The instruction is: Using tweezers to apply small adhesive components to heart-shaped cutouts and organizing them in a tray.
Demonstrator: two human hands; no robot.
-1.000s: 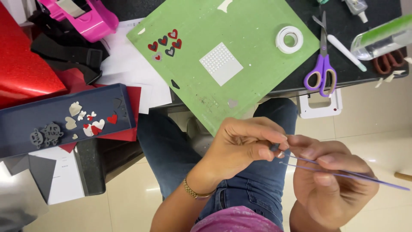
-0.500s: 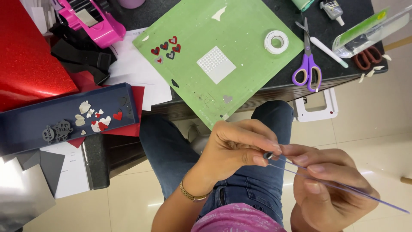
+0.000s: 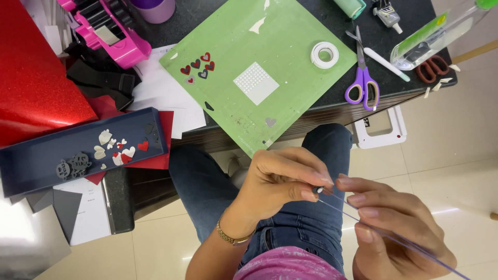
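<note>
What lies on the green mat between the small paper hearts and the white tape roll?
In the head view, a white square sheet of tiny dots lies on the green mat, between the paper hearts and the white tape roll.

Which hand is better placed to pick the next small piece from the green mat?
Probably the left hand: it lies nearer the green mat and pinches only the tip of the thin clear strip. The right hand grips the strip along its length.
</note>
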